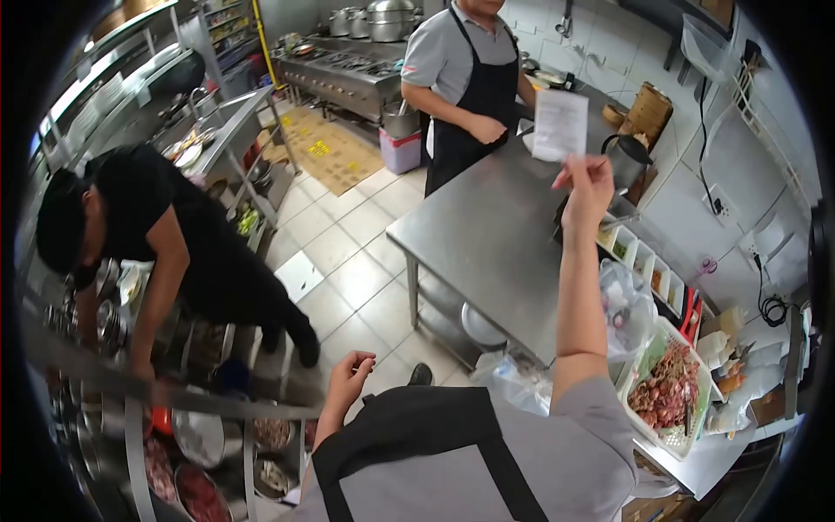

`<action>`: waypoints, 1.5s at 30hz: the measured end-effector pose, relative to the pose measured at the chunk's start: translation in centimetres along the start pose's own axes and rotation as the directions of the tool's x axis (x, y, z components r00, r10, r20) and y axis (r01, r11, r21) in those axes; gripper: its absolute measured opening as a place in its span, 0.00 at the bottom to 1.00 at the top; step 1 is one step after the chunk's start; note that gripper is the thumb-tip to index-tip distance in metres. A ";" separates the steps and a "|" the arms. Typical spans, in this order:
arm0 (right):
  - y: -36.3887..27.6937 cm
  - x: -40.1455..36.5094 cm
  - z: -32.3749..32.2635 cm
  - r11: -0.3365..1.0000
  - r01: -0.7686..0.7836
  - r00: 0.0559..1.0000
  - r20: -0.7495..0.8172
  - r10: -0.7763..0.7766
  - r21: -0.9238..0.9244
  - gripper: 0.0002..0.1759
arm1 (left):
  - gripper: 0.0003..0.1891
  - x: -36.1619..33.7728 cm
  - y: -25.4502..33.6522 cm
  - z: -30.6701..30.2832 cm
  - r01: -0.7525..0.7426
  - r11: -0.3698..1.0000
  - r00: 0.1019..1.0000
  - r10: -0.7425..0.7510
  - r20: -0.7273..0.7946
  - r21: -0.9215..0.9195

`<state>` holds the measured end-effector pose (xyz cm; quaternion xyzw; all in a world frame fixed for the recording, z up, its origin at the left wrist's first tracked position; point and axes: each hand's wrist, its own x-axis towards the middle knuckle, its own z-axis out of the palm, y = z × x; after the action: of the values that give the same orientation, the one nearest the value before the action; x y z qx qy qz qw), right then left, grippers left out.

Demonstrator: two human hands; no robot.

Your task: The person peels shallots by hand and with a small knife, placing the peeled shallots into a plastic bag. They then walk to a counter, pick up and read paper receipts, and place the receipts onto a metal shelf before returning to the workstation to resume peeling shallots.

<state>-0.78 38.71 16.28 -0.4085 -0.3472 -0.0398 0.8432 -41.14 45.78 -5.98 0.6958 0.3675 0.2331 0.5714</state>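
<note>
My right hand (586, 190) reaches forward over the steel table (487, 230). Its fingers are bent and pinched at the lower edge of a white paper slip (560, 127), which stands upright above them. The slip carries faint print too small to read. Low in front of my body, my left hand (350, 379) is loosely curled with nothing visible in it. Beyond the table stands a person in a grey shirt and black apron (474, 87), one forearm across the front of the body.
At the left, a person in black (165, 217) bends over low shelves. A stove (339, 74) with large pots stands at the back. Right of my arm are a basket of raw meat (670, 391), plastic bags (626, 304), condiment trays (642, 261) and a dark jug (628, 158).
</note>
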 end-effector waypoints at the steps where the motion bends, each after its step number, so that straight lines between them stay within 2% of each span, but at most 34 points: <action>1: 0.9 3.4 0.4 0.995 0.075 0.997 -0.012 -0.077 -0.070 0.08 | 0.10 1.9 -0.1 -0.7 0.038 0.994 0.999 -0.036 0.020 -0.102; 2: 1.6 6.6 1.0 0.986 0.108 0.993 -0.032 -0.113 -0.128 0.07 | 0.10 3.7 0.8 -1.7 0.037 0.992 0.999 -0.034 0.025 -0.123; 6: 5.1 19.1 3.7 0.930 0.220 0.961 -0.097 -0.258 -0.296 0.06 | 0.09 11.5 0.8 -4.6 -0.027 1.000 0.993 0.027 -0.117 0.003; 8: 7.3 24.3 4.6 0.866 0.211 0.945 -0.130 -0.299 -0.454 0.06 | 0.09 14.8 1.4 -4.8 -0.019 0.996 0.991 0.008 -0.131 -0.083; 9: 8.5 26.9 5.1 0.813 0.208 0.934 -0.137 -0.331 -0.545 0.06 | 0.09 16.3 1.9 -4.6 -0.003 0.991 0.992 -0.014 -0.123 -0.137; 10: 9.5 29.5 5.6 0.800 0.212 0.929 -0.138 -0.343 -0.561 0.06 | 0.09 18.1 2.0 -4.3 -0.005 0.990 0.995 -0.010 -0.102 -0.143; 12: 11.3 32.9 6.7 0.684 0.258 0.898 -0.091 -0.429 -0.682 0.07 | 0.09 21.4 1.6 -3.8 0.027 0.950 0.999 -0.012 0.048 -0.311; 13: 11.9 34.0 7.1 0.671 0.257 0.893 -0.095 -0.440 -0.696 0.07 | 0.10 23.3 1.6 -3.5 0.077 0.941 0.993 -0.044 0.106 -0.329; 15: 12.5 36.1 9.0 0.775 0.222 0.925 -0.124 -0.359 -0.592 0.06 | 0.10 27.4 2.1 -3.0 0.108 0.934 0.978 -0.037 0.207 -0.340; 17: 14.2 38.7 9.5 0.761 0.197 0.927 -0.135 -0.350 -0.618 0.06 | 0.10 31.9 3.4 -3.0 0.152 0.932 0.950 -0.046 0.310 -0.329; 20: 16.8 45.3 9.0 0.735 0.160 0.922 -0.166 -0.349 -0.660 0.05 | 0.09 39.5 4.4 -3.3 0.111 0.952 0.908 0.019 0.418 -0.286; 22: 17.5 49.1 8.9 0.707 0.148 0.908 -0.188 -0.374 -0.692 0.05 | 0.09 44.2 5.8 -3.4 0.122 0.949 0.897 0.019 0.441 -0.289; 24: 17.8 52.4 9.2 0.756 0.112 0.825 -0.364 -0.433 -0.645 0.05 | 0.09 48.7 7.2 -3.4 0.123 0.948 0.888 0.027 0.459 -0.292; 25: 17.3 54.0 8.8 0.754 0.072 0.872 -0.325 -0.365 -0.653 0.04 | 0.09 50.5 7.6 -3.5 0.136 0.941 0.890 0.021 0.455 -0.310; 26: 17.7 55.4 8.5 0.744 0.076 0.861 -0.333 -0.385 -0.664 0.04 | 0.08 52.1 7.8 -3.5 0.151 0.933 0.894 0.013 0.448 -0.328; 28: 18.2 57.4 9.7 0.829 0.222 0.653 -0.553 -0.517 -0.514 0.05 | 0.08 54.9 8.3 -3.3 0.172 0.923 0.880 0.013 0.474 -0.345; 30: 17.9 57.6 10.9 0.814 0.218 0.667 -0.526 -0.527 -0.539 0.04 | 0.07 57.0 8.3 -3.1 0.218 0.921 0.863 -0.027 0.504 -0.324; 32: 16.8 55.6 14.5 0.560 -0.108 0.569 -0.513 -0.643 -0.822 0.08 | 0.07 58.5 8.4 -2.8 0.236 0.921 0.852 -0.041 0.522 -0.311; 33: 16.4 56.0 14.9 0.482 -0.127 0.599 -0.454 -0.660 -0.867 0.07 | 0.07 59.0 8.4 -2.7 0.239 0.920 0.856 -0.049 0.515 -0.310; 34: 16.4 57.8 13.7 0.475 -0.137 0.596 -0.455 -0.661 -0.869 0.07 | 0.07 59.4 8.4 -2.6 0.244 0.920 0.860 -0.058 0.507 -0.308; 35: 16.1 61.1 11.8 0.681 0.090 0.609 -0.501 -0.615 -0.727 0.05 | 0.07 59.8 8.4 -2.4 0.251 0.920 0.856 -0.065 0.513 -0.302; 36: 16.2 61.7 11.7 0.814 0.303 0.636 -0.531 -0.560 -0.496 0.04 | 0.07 60.1 8.5 -2.2 0.247 0.917 0.857 -0.055 0.513 -0.314; 37: 16.8 61.7 11.0 0.815 0.293 0.633 -0.537 -0.557 -0.500 0.04 | 0.07 60.3 8.5 -2.1 0.245 0.914 0.856 -0.047 0.514 -0.323; 39: 17.0 60.8 9.8 0.806 0.294 0.699 -0.460 -0.548 -0.514 0.05 | 0.07 60.3 8.7 -1.6 0.241 0.918 0.850 -0.042 0.526 -0.316; 40: 17.4 59.3 8.7 0.886 0.190 0.820 -0.429 -0.380 -0.422 0.08 | 0.07 60.3 8.9 -1.4 0.230 0.922 0.844 -0.029 0.536 -0.312; 41: 18.0 57.4 7.4 0.815 0.205 0.858 -0.301 -0.416 -0.542 0.08 | 0.07 60.0 9.3 -1.0 0.232 0.930 0.822 -0.032 0.569 -0.283; 42: 17.7 52.9 8.0 0.710 0.078 0.901 -0.256 -0.352 -0.700 0.06 | 0.07 59.6 9.8 -0.6 0.216 0.932 0.822 -0.013 0.570 -0.291; 44: 19.3 47.3 5.3 0.712 0.247 0.901 -0.115 -0.419 -0.657 0.06 | 0.07 58.6 11.0 0.6 0.190 0.948 0.783 0.011 0.622 -0.257; 45: 18.7 42.8 4.5 0.651 0.097 0.942 -0.142 -0.305 -0.753 0.08 | 0.07 57.9 11.6 1.4 0.175 0.946 0.761 0.046 0.647 -0.274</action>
<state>35.63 63.61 32.25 -0.6628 -0.2330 -0.3226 0.6343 -1.35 89.03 -0.64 0.6185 0.1298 0.0153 0.7748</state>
